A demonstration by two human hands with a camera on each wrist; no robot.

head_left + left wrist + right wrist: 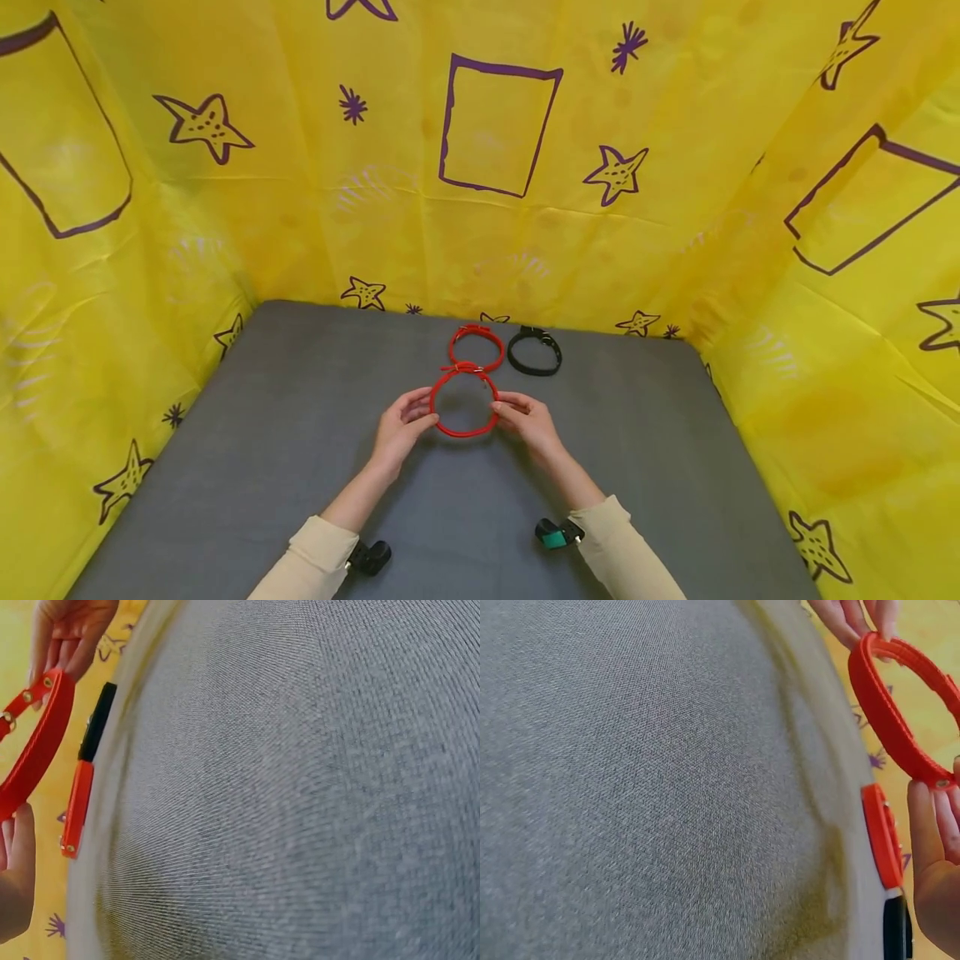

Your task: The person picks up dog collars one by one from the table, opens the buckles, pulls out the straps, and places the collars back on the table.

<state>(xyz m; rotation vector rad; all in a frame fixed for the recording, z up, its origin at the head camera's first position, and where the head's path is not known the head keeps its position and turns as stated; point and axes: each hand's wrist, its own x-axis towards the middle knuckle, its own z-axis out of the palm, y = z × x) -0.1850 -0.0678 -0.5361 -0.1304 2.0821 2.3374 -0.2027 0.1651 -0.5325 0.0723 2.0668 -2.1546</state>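
Note:
Between both hands, a red buckled collar [463,434] is held up as a round loop above the grey table. My left hand [399,429] pinches its left side between thumb and fingers. On the opposite side, my right hand [531,423] pinches the band the same way. Metal-ringed holes show along the held collar [46,750] in the left wrist view. Farther back lies a second red collar [452,345], partly overlapped by the held one in the head view. A black collar [534,372] with a metal buckle lies just right of it.
The grey cloth-covered table [300,400] is bordered by yellow fabric walls [300,225] with purple drawings at the back and both sides. A small black device [369,557] sits at the left wrist, and another with a green patch [555,535] at the right.

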